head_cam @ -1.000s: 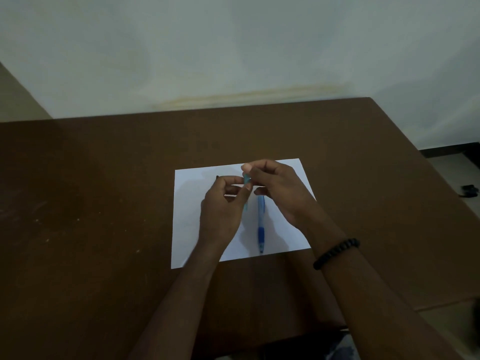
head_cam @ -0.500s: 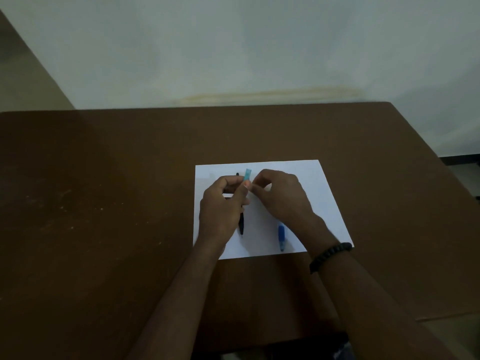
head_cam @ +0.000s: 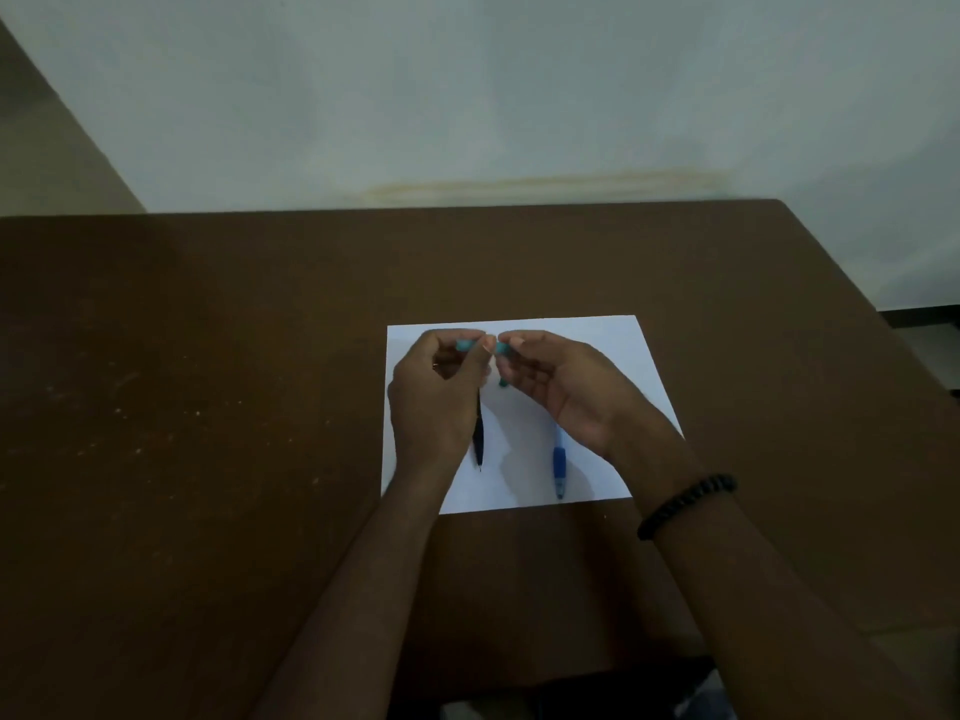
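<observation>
My left hand (head_cam: 436,402) and my right hand (head_cam: 566,387) are raised over a white sheet of paper (head_cam: 613,350), fingertips almost meeting. Both pinch a small teal piece (head_cam: 464,346), which shows on either side of my left thumb. I cannot tell whether it is one part or two. Another teal bit (head_cam: 502,383) peeks out under my right fingers. A black pen (head_cam: 478,439) lies on the sheet, its far end hidden behind my left hand. A blue pen (head_cam: 559,467) lies to its right, partly under my right wrist.
The sheet lies on a wide brown table (head_cam: 208,407) that ends at a pale wall (head_cam: 519,96). The table's right edge runs close past the sheet. A black bead bracelet (head_cam: 685,504) sits on my right wrist.
The teal piece stood upright between my fingertips; now it lies sideways between them. My hands have spread a little apart. The view has drifted, so the sheet sits further right.
</observation>
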